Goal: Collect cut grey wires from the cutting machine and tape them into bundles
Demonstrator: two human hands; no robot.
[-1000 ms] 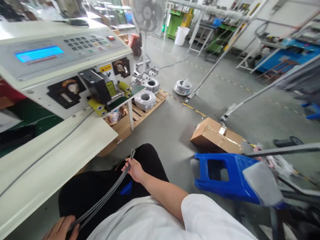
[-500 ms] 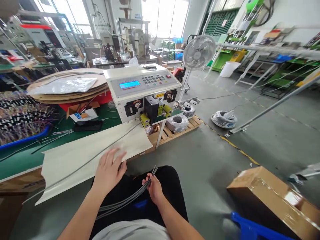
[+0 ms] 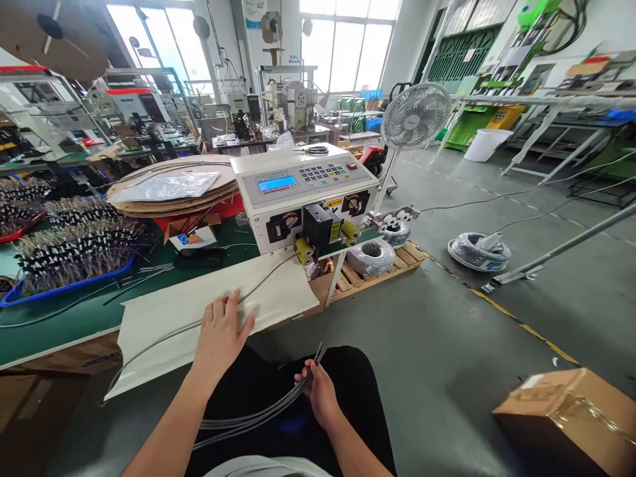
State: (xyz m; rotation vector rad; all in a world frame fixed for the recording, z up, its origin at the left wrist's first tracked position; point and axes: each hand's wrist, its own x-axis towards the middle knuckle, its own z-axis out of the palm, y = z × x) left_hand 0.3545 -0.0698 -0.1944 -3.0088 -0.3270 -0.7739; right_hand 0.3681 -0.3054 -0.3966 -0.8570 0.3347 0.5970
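Note:
My left hand lies palm down over a cream sheet, thumb apart, with its fingertips on a single grey cable. That cable runs across the sheet from the yellow rollers of a white cable-cutting machine, whose blue display is lit. The cable's other end hangs over the sheet's left edge. In my right hand, above my lap, a bundle of grey cables is gripped near its ends. The bundle's length curves left over my legs and passes behind my left forearm.
A blue tray of bundled wires stands at the left of the green bench. Cable coils sit on a wooden pallet below the machine. A fan stands behind it. On the floor at right are a wrapped coil and a cardboard box.
My left hand has come down onto the cable on the sheet, and the cable now bends more. The view has turned left. My right hand keeps its hold on the bundle.

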